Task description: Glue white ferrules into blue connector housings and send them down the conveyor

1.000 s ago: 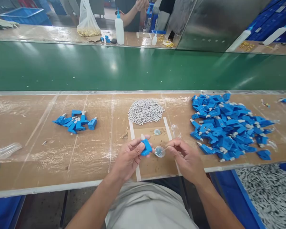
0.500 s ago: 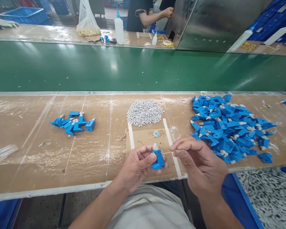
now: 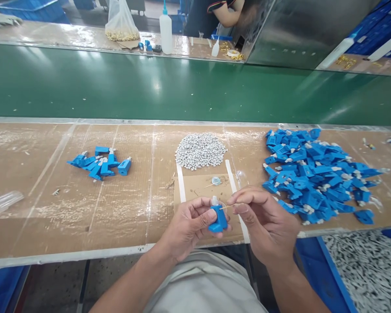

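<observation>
The brown table (image 3: 137, 195) stretched along the near side of a green surface (image 3: 117, 87), with a broad pile of blue parts (image 3: 313, 169) at its right. At near middle, the right hand (image 3: 267, 224) was pinched narrow and the left hand (image 3: 189, 224) curled, a heap of small grey pieces (image 3: 200, 151) lying beyond. Between them, the left held a white-tipped blue part (image 3: 218, 221), and the right gripped a thin stick (image 3: 227, 206); whether its end touched that part could not be told.
</observation>
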`<act>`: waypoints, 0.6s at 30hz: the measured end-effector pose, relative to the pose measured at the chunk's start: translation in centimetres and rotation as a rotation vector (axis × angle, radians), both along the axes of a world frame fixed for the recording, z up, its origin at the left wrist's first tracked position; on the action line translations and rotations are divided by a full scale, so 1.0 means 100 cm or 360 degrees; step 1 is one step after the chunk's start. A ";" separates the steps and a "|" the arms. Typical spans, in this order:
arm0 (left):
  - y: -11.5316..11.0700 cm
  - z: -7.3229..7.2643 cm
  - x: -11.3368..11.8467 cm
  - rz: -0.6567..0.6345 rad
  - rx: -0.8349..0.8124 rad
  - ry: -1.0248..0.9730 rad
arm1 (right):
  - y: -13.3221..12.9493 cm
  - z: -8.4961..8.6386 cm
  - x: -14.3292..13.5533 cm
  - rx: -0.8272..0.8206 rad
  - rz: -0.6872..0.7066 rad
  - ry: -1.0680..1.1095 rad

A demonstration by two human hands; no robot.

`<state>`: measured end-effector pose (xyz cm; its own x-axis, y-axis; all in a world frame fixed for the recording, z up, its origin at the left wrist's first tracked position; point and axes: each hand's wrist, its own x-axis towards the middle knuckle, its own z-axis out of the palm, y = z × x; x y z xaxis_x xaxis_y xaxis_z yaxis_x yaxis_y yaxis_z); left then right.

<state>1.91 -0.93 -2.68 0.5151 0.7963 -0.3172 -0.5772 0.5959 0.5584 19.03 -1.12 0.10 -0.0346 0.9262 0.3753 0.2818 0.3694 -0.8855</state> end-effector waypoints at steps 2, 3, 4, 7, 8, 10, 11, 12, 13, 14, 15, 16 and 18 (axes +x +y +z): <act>0.000 -0.001 0.000 0.0002 0.0011 -0.0009 | 0.000 -0.001 0.001 0.0022 0.0031 -0.0035; 0.000 -0.001 0.000 0.0001 0.0016 -0.0016 | 0.000 -0.002 0.001 0.0040 0.0051 -0.0056; 0.000 -0.002 0.000 0.0000 0.0020 -0.0020 | 0.001 -0.002 0.001 0.0068 0.0063 -0.0073; 0.000 -0.003 0.000 0.0001 0.0010 -0.0024 | 0.000 -0.003 0.001 0.0172 0.0034 -0.0130; 0.000 -0.004 0.000 0.0006 0.0002 -0.0027 | 0.000 -0.004 0.001 0.0201 0.0025 -0.0163; 0.000 -0.005 0.000 0.0017 -0.0013 -0.0035 | -0.001 -0.004 0.001 0.0222 0.0039 -0.0232; -0.001 -0.006 0.000 0.0023 -0.0018 -0.0038 | -0.001 -0.003 0.001 0.0219 0.0059 -0.0250; -0.001 -0.006 0.000 0.0028 -0.0018 -0.0038 | -0.001 -0.003 0.001 0.0207 0.0078 -0.0244; -0.001 -0.006 -0.001 0.0033 -0.0017 -0.0032 | -0.001 -0.002 0.002 0.0185 0.0081 -0.0208; -0.001 -0.007 -0.003 0.0040 -0.0014 -0.0020 | -0.001 -0.002 0.003 0.0153 0.0063 -0.0146; -0.002 -0.007 -0.005 0.0049 -0.0012 -0.0007 | 0.000 -0.002 0.005 0.0107 0.0037 -0.0075; -0.002 -0.008 -0.008 0.0062 -0.0010 0.0006 | 0.000 -0.004 0.008 0.0053 0.0009 -0.0022; -0.002 -0.011 -0.016 0.0102 -0.0011 0.0042 | 0.002 -0.009 0.015 -0.0058 -0.0029 -0.0034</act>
